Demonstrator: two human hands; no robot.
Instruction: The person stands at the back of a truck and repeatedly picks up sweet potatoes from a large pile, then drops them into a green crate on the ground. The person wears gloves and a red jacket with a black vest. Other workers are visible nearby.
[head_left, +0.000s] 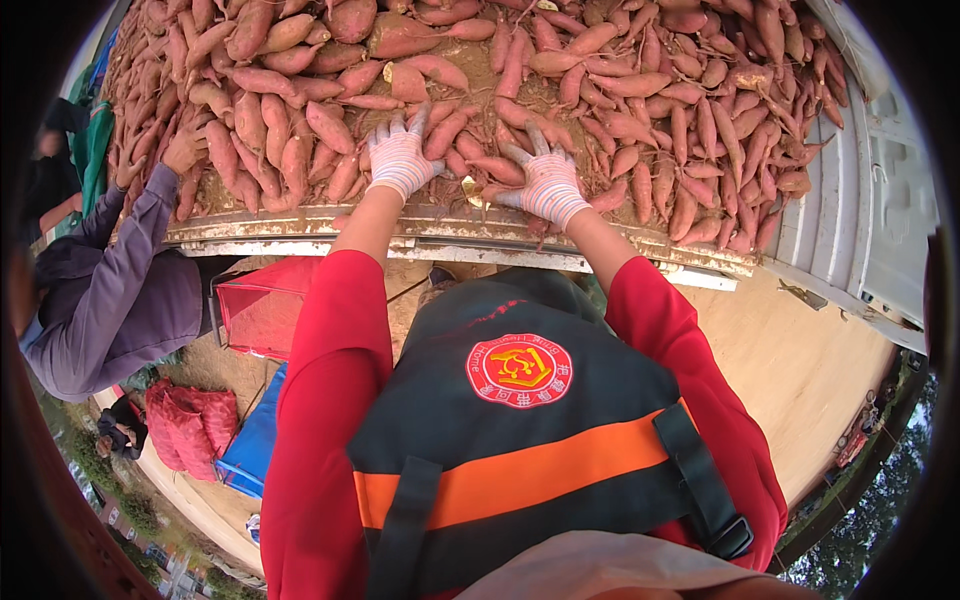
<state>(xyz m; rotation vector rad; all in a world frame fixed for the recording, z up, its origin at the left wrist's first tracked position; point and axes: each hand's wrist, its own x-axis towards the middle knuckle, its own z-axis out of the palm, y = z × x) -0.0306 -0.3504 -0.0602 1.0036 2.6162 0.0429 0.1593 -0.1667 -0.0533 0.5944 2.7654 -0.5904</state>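
Reddish sweet potatoes (330, 127) with soil and thin roots lie heaped across a truck bed in front of me. Both of my hands wear striped knit gloves with grey, dirty fingers. My left hand (401, 156) rests on the heap near the bed's edge, fingers spread and thumb pointing right beside a sweet potato (446, 135). To its right, my right hand (546, 180) reaches over the roots, fingers apart, its fingertips against the pile. A sweet potato (499, 169) lies between the two hands, near a pale broken piece (474, 191).
The bed's dirty metal edge (450, 247) runs just below my wrists. A truck side panel (847, 195) rises at right. At left, a person in a purple-grey jacket (127, 300) reaches into the pile. Red mesh bags (191, 427), a red container (270, 307) and a blue one (259, 442) stand below.
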